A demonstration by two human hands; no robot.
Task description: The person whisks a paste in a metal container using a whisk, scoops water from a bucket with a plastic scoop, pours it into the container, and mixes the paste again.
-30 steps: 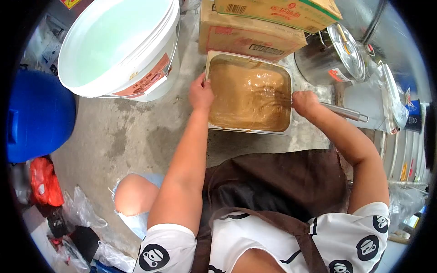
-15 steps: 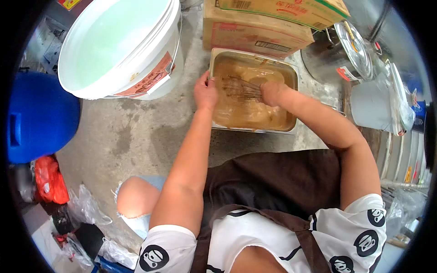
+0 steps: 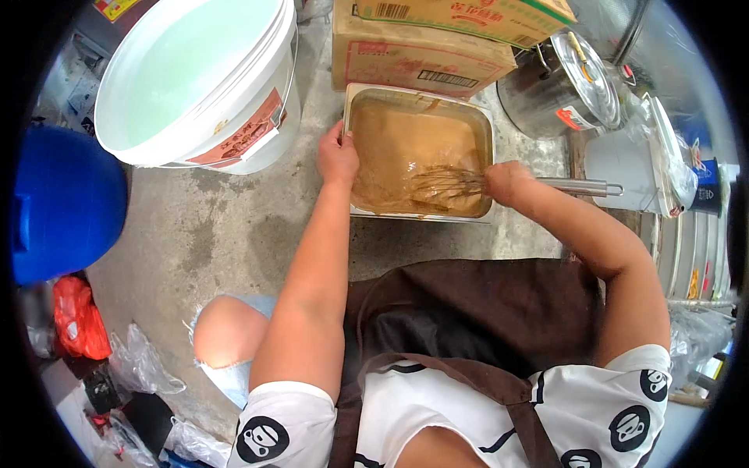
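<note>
Head view: the left hand (image 3: 338,160) grips the pan (image 3: 390,90) at left; the right hand (image 3: 509,183) clasps a whisk (image 3: 449,187) inside it, brown mixture (image 3: 421,140) seemingly mostly blended, stirring unfinished.

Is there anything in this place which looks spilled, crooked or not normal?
Slightly messy: brown mixture smears the metal pan's upper walls. The upper carton looks skewed over the lower carton. Crumpled clear plastic lies at left. I see no puddle.

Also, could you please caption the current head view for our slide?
Left hand steadying a metal pan, right hand working a wire whisk through brown batter-like liquid.
</note>
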